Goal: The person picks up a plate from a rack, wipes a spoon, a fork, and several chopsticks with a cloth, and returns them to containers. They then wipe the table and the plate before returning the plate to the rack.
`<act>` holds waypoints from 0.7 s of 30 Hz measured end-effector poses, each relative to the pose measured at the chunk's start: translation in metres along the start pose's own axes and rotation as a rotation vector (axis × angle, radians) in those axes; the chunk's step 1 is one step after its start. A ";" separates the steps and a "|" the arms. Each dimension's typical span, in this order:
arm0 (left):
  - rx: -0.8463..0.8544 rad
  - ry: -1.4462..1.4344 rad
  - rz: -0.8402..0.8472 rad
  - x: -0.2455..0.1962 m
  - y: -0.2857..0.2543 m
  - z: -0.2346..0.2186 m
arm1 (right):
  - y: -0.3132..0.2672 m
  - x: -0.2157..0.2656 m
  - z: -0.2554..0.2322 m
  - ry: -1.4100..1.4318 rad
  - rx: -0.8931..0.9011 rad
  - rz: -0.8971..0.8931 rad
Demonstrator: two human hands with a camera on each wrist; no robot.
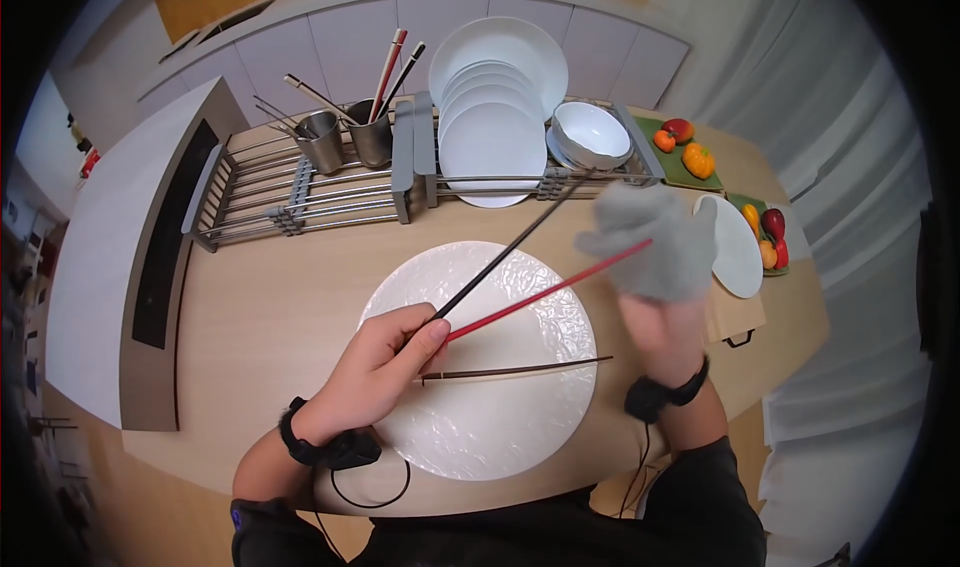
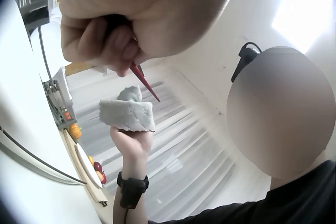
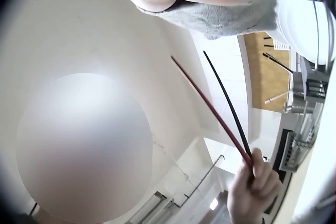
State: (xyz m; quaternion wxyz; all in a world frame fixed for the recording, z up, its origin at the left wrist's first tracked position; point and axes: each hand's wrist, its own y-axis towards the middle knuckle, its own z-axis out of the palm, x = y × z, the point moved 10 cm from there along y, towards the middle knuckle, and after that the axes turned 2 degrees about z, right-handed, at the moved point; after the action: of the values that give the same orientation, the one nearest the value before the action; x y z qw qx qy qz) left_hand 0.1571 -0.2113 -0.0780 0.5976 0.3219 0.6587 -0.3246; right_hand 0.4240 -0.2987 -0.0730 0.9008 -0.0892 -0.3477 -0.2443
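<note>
Between the thumb and curled fingers of my left hand are a black chopstick and a red chopstick, fanned apart with their thin ends pointing right. My right hand, blurred, holds a grey cloth that covers its fingers, near the red tip. In the left wrist view, the folded cloth rests over the right hand. Both chopsticks also show in the right wrist view, rising from the left hand. A dark brown chopstick lies on the large white plate, beside the left hand.
Behind the plate stands a metal rack with utensil cups, upright white plates and bowls. At the right are a white oval plate and green trays of produce. A raised white panel borders the left.
</note>
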 end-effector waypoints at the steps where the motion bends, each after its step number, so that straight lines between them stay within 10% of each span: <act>1: -0.028 0.003 0.026 0.000 0.001 -0.001 | -0.010 -0.019 0.010 -0.001 0.057 0.077; 8: -0.049 0.405 0.171 -0.014 -0.005 0.014 | -0.050 -0.089 0.014 -0.502 0.254 0.266; 21: -0.314 0.472 0.271 -0.042 -0.016 -0.028 | -0.007 0.036 -0.011 -0.144 0.036 -0.154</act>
State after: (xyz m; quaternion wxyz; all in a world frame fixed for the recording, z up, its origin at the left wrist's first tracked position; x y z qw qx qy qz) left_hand 0.1313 -0.1992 -0.0335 0.5084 0.3773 0.7723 -0.0526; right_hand 0.4499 -0.3221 -0.0570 0.8535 -0.0632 -0.4218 -0.2994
